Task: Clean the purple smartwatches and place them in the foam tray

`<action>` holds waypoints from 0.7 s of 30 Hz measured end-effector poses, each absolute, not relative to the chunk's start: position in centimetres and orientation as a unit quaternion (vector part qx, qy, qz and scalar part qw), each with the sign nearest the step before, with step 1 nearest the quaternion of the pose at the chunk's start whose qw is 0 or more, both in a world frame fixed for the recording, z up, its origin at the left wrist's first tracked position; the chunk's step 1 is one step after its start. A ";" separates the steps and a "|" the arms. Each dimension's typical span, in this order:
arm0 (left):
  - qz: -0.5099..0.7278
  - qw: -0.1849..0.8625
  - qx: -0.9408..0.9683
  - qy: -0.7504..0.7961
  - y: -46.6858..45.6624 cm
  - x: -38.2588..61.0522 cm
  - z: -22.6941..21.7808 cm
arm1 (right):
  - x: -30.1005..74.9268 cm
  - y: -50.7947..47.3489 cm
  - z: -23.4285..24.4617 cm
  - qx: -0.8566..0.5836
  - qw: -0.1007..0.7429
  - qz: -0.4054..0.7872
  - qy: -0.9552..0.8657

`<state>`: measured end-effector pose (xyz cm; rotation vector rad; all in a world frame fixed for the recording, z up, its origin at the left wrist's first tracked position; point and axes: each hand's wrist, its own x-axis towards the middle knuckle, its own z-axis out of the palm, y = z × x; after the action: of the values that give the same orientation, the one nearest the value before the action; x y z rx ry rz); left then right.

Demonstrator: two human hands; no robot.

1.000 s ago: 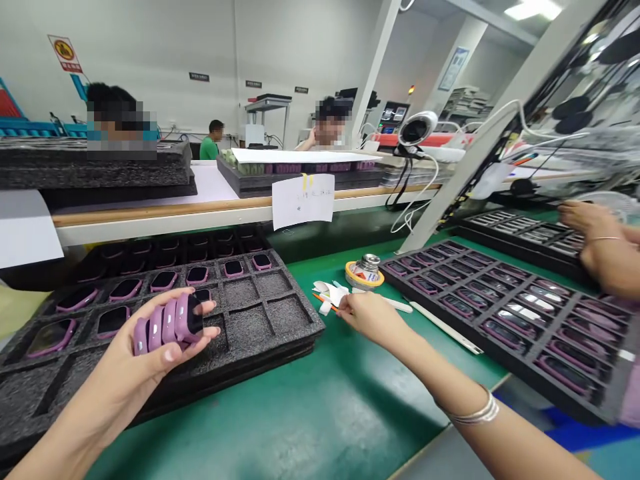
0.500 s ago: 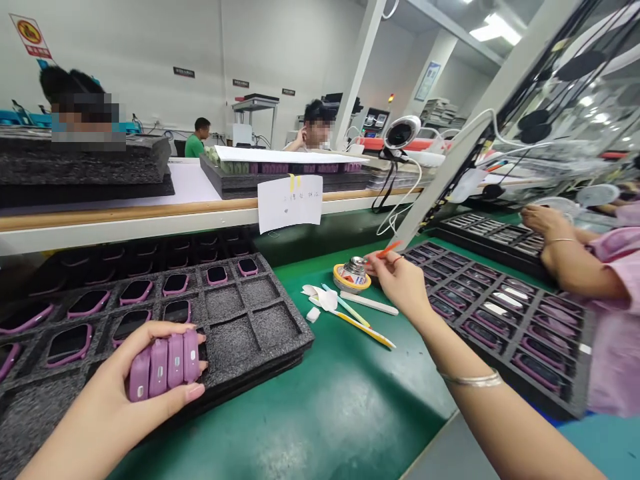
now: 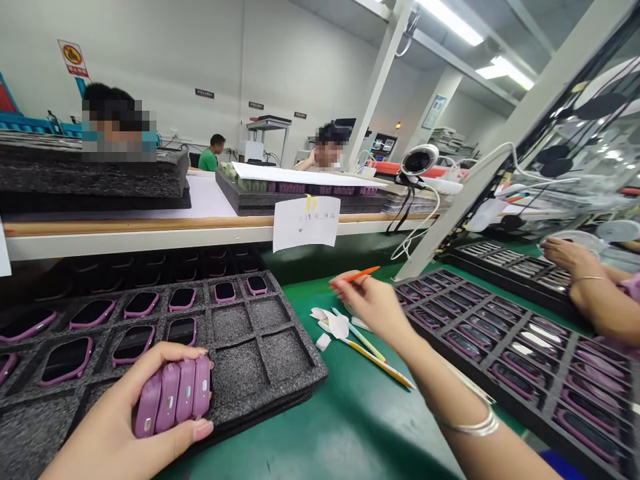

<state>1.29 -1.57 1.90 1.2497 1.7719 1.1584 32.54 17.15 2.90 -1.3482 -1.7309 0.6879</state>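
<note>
My left hand (image 3: 117, 417) is closed around a row of several purple smartwatch cases (image 3: 173, 395), side by side, small silvery slots outward. It hovers over the front of a black foam tray (image 3: 316, 373), where purple-framed watches (image 3: 135, 344) lie in some compartments. Above the green bench, my right hand (image 3: 377, 308) pinches a thin orange stick (image 3: 369, 273), its tip pointing up and right. Below that hand lie a yellow-and-white stick (image 3: 387, 371), a pale blue-green stick (image 3: 364, 339), white scraps (image 3: 338, 326) and a small white block (image 3: 323, 343).
At the right, another foam tray (image 3: 537, 383) holds rows of purple-framed pieces. Beyond it are a co-worker's hands (image 3: 570, 260). A shelf edge (image 3: 210, 245) with a hanging paper note (image 3: 306, 225) crosses the back. A slanted white post (image 3: 475, 160) rises beside the right tray.
My right hand has drawn left with the orange stick, away from the metal-topped container, which no longer shows. The view has shifted; my left hand keeps its hold on the watch cases.
</note>
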 end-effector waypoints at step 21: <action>0.376 0.431 0.515 0.638 -1.8 1.5 4.0 | 18.8 6.4 0.5 -0.075 0.404 0.458 -0.788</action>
<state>1.50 -1.85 3.96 1.2842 1.5919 0.9376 18.84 6.38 0.54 -0.1891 -1.9906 1.1552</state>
